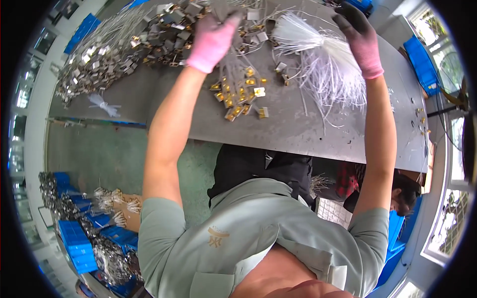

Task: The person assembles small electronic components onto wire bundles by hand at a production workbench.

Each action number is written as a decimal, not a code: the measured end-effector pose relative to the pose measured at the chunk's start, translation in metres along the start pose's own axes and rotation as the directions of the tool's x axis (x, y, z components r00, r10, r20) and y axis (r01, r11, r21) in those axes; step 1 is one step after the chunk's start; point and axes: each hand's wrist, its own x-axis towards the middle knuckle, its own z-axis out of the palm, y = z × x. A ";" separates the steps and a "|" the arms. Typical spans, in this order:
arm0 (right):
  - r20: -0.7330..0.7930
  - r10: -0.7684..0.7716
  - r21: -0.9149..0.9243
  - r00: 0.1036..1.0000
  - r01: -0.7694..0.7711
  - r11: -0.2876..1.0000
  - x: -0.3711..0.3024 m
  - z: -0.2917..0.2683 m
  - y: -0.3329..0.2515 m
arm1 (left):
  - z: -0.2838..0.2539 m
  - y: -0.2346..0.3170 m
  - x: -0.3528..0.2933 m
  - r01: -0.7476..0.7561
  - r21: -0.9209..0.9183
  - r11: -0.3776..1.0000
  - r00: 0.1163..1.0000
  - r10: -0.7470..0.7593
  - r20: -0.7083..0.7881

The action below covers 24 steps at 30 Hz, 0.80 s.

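Observation:
My left hand [211, 42], in a pink glove with dark grey fingers, is closed at the far side of the table. Its blurred fingers grip a bunch of thin-wired metal parts [241, 94], whose brass-coloured and silvery ends fan out on the tabletop towards me. My right hand [361, 42], gloved the same way, reaches past the right side of a bundle of white cable ties [328, 57]. Its dark fingers are bent and apart, and I see nothing between them.
A big heap of wired metal parts [169, 30] covers the grey table's [293, 126] far left. One small tied bunch of white strips [104, 106] lies near its left edge. Blue bins [77, 243] with more parts stand at the lower left. Another person [405, 193] is beyond my right arm.

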 end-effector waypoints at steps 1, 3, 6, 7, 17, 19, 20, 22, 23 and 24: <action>-0.032 0.094 -0.012 0.995 -0.094 0.995 -0.002 -0.019 0.022 | -0.002 0.010 0.002 0.000 -0.058 0.998 0.999 0.002 0.040; -0.070 0.281 -0.136 0.957 -0.288 0.948 -0.013 -0.058 0.076 | -0.002 0.022 0.005 0.161 -0.253 0.954 0.971 -0.108 0.212; -0.005 0.507 -0.176 0.862 -0.499 0.848 -0.039 -0.070 0.135 | -0.006 0.001 0.003 0.240 -0.272 0.932 0.911 -0.120 0.393; -0.015 0.540 -0.198 0.842 -0.532 0.823 -0.050 -0.066 0.150 | -0.006 -0.004 0.004 0.385 -0.348 0.855 0.856 -0.189 0.481; -0.039 0.698 -0.764 0.715 -0.472 0.440 -0.106 0.002 0.220 | 0.035 0.000 -0.005 0.396 -0.426 0.814 0.905 -0.267 0.332; 0.076 0.652 -0.723 0.754 -0.409 0.557 -0.098 0.004 0.212 | 0.027 -0.001 -0.009 0.383 -0.483 0.787 0.911 -0.235 0.340; 0.169 0.597 -0.670 0.784 -0.353 0.653 -0.093 0.000 0.203 | 0.026 -0.004 -0.012 0.383 -0.481 0.789 0.912 -0.240 0.332; 0.316 0.578 -0.558 0.752 -0.346 0.755 -0.068 0.019 0.126 | 0.022 -0.008 -0.022 0.330 -0.601 0.728 0.941 -0.200 0.275; 0.447 0.516 -0.466 0.731 -0.302 0.832 -0.058 0.020 0.096 | 0.024 -0.014 -0.023 0.300 -0.554 0.776 0.947 -0.174 0.270; 0.571 0.429 -0.355 0.700 -0.260 0.898 -0.046 0.026 0.067 | 0.025 -0.020 -0.023 0.260 -0.491 0.831 0.956 -0.151 0.251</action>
